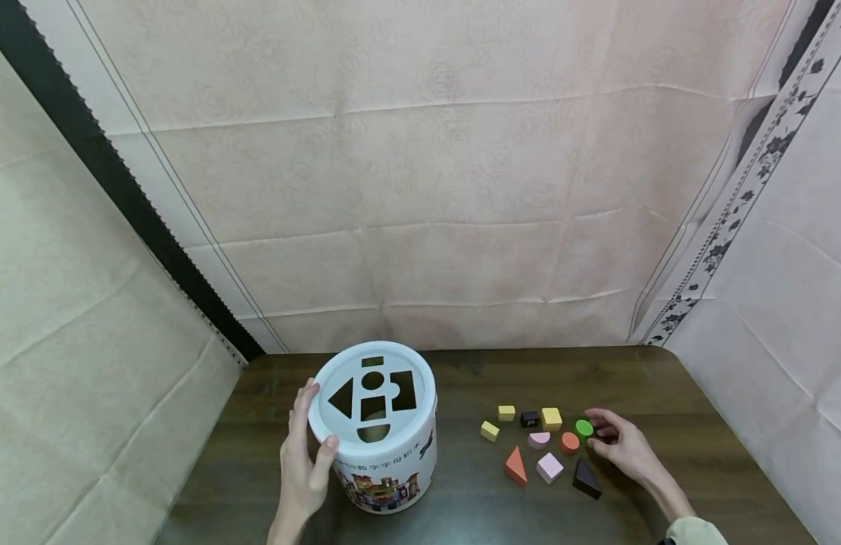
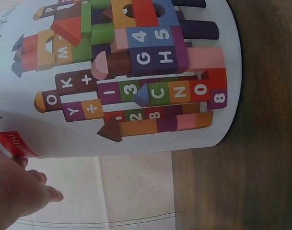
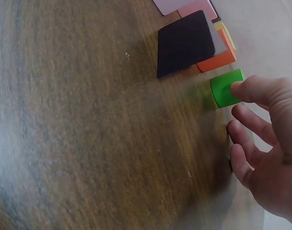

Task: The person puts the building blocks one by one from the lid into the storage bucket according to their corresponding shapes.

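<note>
A white bucket (image 1: 393,484) with toy-block pictures stands upright on the table, capped by a pale blue lid (image 1: 411,431) with cut-out shapes. My left hand (image 1: 304,465) holds the bucket's left side, fingers along the lid's edge and thumb at its front. In the left wrist view, the printed bucket wall (image 2: 155,115) fills much of the picture. My right hand (image 1: 623,446) pinches a small green cylinder block (image 3: 227,88) at the right end of the scattered blocks. Near it are an orange round block (image 1: 570,443) and a black triangular block (image 1: 587,480).
Between the bucket and my right hand lie several yellow blocks (image 1: 552,418), a small black block (image 1: 529,418), a pink half-round block (image 1: 539,440), a pink cube (image 1: 549,468) and a red-orange triangle (image 1: 516,467). Pale cloth (image 1: 461,189) hangs behind the dark wooden table (image 1: 475,515).
</note>
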`<state>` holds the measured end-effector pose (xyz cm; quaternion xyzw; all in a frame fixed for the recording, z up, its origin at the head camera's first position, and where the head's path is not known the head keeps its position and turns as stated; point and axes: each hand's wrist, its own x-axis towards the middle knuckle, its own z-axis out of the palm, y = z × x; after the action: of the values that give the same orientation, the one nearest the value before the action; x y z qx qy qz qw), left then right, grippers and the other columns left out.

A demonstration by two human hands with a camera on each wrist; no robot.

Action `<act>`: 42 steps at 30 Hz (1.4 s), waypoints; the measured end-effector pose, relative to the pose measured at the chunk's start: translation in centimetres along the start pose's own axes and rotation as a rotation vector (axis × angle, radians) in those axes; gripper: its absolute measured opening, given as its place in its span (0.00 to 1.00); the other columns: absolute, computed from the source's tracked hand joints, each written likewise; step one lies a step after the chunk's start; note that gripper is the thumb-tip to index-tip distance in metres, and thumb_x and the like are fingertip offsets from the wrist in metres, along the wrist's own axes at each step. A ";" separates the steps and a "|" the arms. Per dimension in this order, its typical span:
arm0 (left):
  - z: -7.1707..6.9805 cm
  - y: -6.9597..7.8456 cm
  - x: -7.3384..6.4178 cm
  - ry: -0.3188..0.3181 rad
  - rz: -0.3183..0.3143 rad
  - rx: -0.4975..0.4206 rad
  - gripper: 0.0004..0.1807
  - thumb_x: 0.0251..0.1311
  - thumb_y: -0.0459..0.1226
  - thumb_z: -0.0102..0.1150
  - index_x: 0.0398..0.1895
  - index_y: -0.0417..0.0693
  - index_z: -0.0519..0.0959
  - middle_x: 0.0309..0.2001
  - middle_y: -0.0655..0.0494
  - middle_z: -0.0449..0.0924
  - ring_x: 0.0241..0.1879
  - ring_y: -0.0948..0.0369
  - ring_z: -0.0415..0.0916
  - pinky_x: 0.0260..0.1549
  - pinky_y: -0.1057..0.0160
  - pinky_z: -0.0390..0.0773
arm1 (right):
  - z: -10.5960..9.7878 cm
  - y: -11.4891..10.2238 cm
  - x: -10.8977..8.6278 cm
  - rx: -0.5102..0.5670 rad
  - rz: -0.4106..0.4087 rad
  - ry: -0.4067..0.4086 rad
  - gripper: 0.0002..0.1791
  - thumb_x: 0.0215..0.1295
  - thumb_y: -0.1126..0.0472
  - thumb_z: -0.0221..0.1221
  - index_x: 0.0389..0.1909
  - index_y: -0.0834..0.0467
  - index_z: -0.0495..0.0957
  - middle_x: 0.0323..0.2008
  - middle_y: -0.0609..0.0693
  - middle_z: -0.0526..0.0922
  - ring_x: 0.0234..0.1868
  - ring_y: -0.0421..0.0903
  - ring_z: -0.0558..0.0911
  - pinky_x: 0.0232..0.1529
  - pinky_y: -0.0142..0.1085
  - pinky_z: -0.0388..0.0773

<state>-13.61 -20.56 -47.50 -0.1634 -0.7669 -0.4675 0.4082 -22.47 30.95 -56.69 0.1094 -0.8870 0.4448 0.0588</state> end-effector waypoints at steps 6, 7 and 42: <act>-0.1 0.1 -0.1 -0.007 -0.019 -0.002 0.36 0.59 0.37 0.58 0.72 0.38 0.65 0.70 0.38 0.65 0.73 0.45 0.55 0.63 0.26 0.45 | 0.2 0.4 0.0 -0.003 -0.026 0.020 0.26 0.51 0.75 0.70 0.54 0.67 0.79 0.41 0.55 0.83 0.39 0.48 0.80 0.40 0.37 0.79; -0.1 0.2 -0.1 -0.009 -0.027 -0.002 0.36 0.59 0.38 0.58 0.73 0.38 0.65 0.71 0.39 0.65 0.73 0.45 0.55 0.63 0.26 0.44 | 0.3 0.4 0.0 -0.005 -0.027 0.019 0.26 0.51 0.75 0.70 0.53 0.66 0.79 0.41 0.54 0.83 0.39 0.48 0.80 0.40 0.37 0.79; -0.1 0.2 -0.1 -0.020 -0.068 0.002 0.37 0.58 0.37 0.58 0.74 0.40 0.64 0.71 0.40 0.64 0.74 0.45 0.53 0.63 0.26 0.42 | 0.2 0.2 0.2 -0.054 -0.012 0.057 0.17 0.51 0.71 0.71 0.44 0.61 0.82 0.34 0.48 0.84 0.31 0.38 0.78 0.32 0.33 0.77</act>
<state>-13.31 -20.55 -47.42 -0.1417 -0.7766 -0.4785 0.3845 -22.75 30.88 -56.93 0.1002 -0.8960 0.4232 0.0895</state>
